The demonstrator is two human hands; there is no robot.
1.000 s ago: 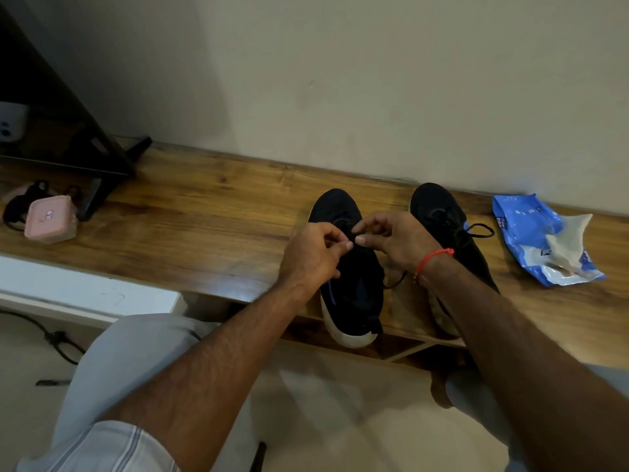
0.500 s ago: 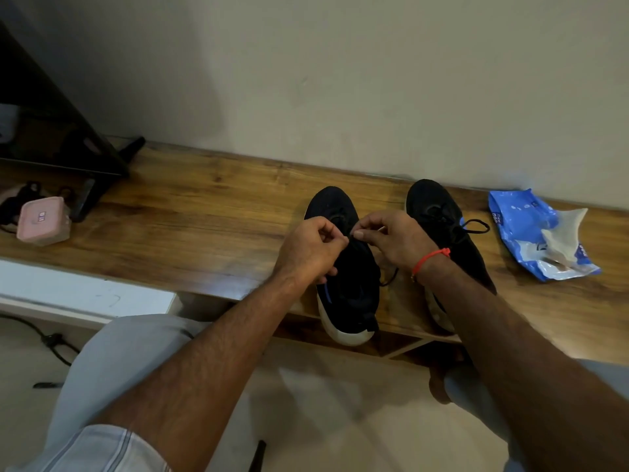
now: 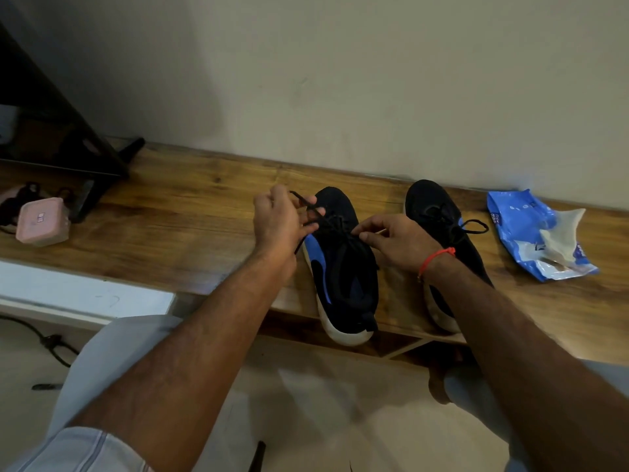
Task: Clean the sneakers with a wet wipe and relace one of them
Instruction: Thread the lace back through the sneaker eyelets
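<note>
At the far left of the wooden bench (image 3: pixel 170 240), a pink box (image 3: pixel 42 221) sits near the foot of a dark stand (image 3: pixel 85 158), as it did a second ago. The left hand (image 3: pixel 277 223) has pulled away to the left of the left sneaker (image 3: pixel 343 267); half a second ago it was bunched against the right hand over the tongue. Its fingers are now curled round the black lace (image 3: pixel 311 216), which runs taut from the sneaker's eyelets across the fingers, with a loose end sticking up past the knuckles. The move has uncovered the sneaker's blue side panel, hidden before. The sneaker stands toe toward the wall, its white heel overhanging the near edge of the bench.

The right hand (image 3: pixel 398 243), with a red thread on its wrist, hovers over the gap between the two shoes; thumb and forefinger are pinched together at the lace's other side, the remaining fingers loosely curled. Whether the lace is actually between those fingertips is hard to tell.

Just right of that hand stands the right sneaker (image 3: pixel 442 219), laced, its bow loop lying toward the right, unmoved. Farther right, near the wall, lies the blue wipe pack (image 3: pixel 517 226) with a crumpled white wipe (image 3: pixel 561 226) on top, both where they were.
</note>
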